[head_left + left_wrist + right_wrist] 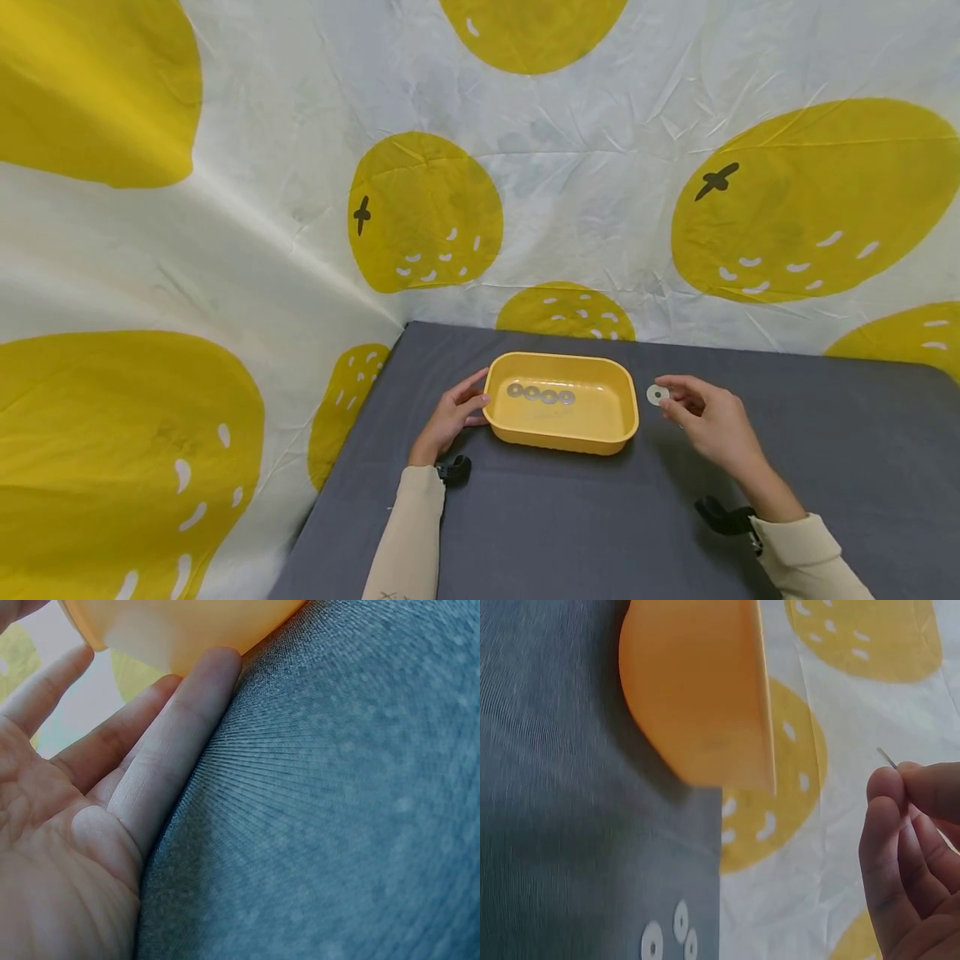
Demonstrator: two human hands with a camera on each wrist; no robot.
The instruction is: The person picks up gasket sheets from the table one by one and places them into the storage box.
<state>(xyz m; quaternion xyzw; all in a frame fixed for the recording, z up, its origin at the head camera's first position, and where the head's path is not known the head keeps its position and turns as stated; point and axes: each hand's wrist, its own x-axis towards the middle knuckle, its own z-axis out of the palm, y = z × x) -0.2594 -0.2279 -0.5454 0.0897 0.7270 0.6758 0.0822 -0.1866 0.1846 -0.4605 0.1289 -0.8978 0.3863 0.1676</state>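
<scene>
My right hand [716, 425] pinches a flat metal washer [657, 395] between thumb and fingertips, just right of a yellow plastic tray [561, 435]. In the right wrist view this washer [886, 757] shows edge-on, raised level with the tray's rim. Several washers [532, 392] lie in an overlapping row on the tray floor, toward its left and back. At the tray's left end is my left hand [447, 417], its fairly straight fingers touching the outer wall and its thumb at the rim. The left wrist view shows fingertips [221, 664] against the tray's side, low over the cloth.
A dark grey cloth [540, 517] covers the table. More loose washers [652, 941] lie on it in the right wrist view; my right hand hides them from the head view. A white curtain with yellow fruit prints [585, 200] hangs behind the table and along its left side.
</scene>
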